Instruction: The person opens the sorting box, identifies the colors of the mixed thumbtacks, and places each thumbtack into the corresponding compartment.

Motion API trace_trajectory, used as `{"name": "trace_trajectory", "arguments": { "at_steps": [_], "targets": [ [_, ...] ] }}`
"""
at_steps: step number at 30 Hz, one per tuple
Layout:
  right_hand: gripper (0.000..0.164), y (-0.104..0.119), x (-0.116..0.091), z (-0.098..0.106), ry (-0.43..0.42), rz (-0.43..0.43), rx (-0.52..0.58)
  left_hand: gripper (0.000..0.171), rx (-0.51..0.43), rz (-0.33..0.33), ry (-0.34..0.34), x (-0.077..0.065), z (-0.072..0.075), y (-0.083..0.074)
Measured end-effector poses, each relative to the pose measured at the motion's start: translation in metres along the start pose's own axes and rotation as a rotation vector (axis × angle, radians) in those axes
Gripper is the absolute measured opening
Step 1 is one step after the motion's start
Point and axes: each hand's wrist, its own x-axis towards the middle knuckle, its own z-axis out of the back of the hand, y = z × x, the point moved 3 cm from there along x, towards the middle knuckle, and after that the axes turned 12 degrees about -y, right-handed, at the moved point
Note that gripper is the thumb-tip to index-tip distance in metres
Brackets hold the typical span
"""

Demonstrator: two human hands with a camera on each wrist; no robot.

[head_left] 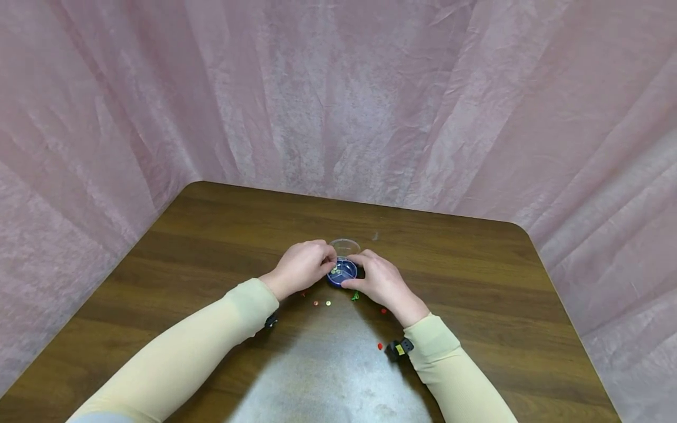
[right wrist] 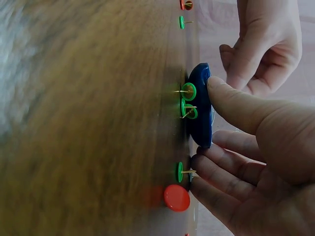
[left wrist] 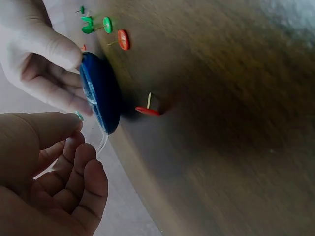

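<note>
A small round blue case (head_left: 347, 272) with compartments stands on the table, its clear lid (head_left: 345, 241) raised at the back. Several green thumbtacks lie inside. My right hand (head_left: 384, 283) holds the case by its rim, with the thumb at the near side and fingers beyond. Over the case's left side, my left hand (head_left: 302, 268) pinches a green thumbtack (left wrist: 79, 116) between thumb and forefinger; only a bit of it shows. Around the case lie loose thumbtacks, among them a red thumbtack (left wrist: 147, 110) point up and a green thumbtack (right wrist: 188, 92).
The brown wooden table (head_left: 465, 264) bears more scattered tacks, including a red thumbtack (head_left: 379, 346) near the right wrist and another red thumbtack (right wrist: 177, 198) beside the right fingers. A pink curtain (head_left: 338, 106) hangs behind the table and at its sides.
</note>
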Motion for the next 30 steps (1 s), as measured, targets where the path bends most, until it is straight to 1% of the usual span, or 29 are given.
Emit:
{"name": "trace_trajectory", "arguments": {
  "at_steps": [5, 12, 23, 30],
  "targets": [
    [0.061, 0.0, 0.0, -0.001, -0.005, 0.016, -0.011, 0.005, 0.054, -0.022, 0.014, 0.0, -0.003, -0.002],
    [0.058, -0.001, -0.001, -0.003, 0.002, 0.003, -0.019, 0.005, 0.095, -0.062, -0.02, 0.001, -0.004, -0.007],
    [0.059, -0.002, -0.002, -0.003, 0.008, -0.004, -0.027, 0.008, 0.176, -0.095, -0.029, 0.004, -0.011, -0.009],
    [0.058, -0.003, -0.002, -0.003, -0.002, -0.002, -0.022, 0.008, 0.189, -0.095, -0.029, 0.004, -0.012, -0.01]
  ]
}}
